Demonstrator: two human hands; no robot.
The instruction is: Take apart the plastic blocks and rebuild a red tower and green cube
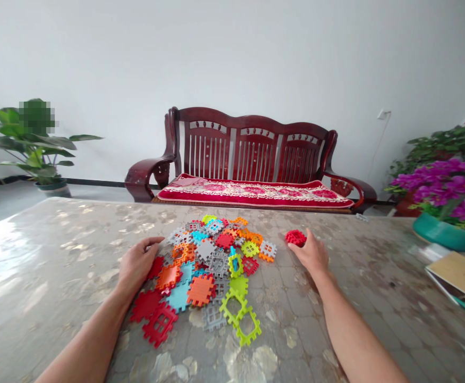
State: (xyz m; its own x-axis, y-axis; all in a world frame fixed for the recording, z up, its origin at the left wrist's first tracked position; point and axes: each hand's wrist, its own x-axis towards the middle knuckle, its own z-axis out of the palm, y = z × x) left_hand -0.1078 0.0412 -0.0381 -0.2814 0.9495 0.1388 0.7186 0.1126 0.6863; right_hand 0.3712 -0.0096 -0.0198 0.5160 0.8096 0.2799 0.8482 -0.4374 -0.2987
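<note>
Right of the frame's centre, I have a red, toothed plastic piece (295,237) pinched between the thumb and fingers of my right hand (311,251). In the middle lies a heap of flat, notch-edged plastic tiles (200,290) in orange, red, blue, grey and lime green. My left hand (138,261), fingers loosely curled, rests at the heap's left edge; I can't tell whether it grips anything. Beneath is a grey-brown, flower-patterned tabletop (292,340); upper centre, a dark-red slatted wooden bench (254,123).
</note>
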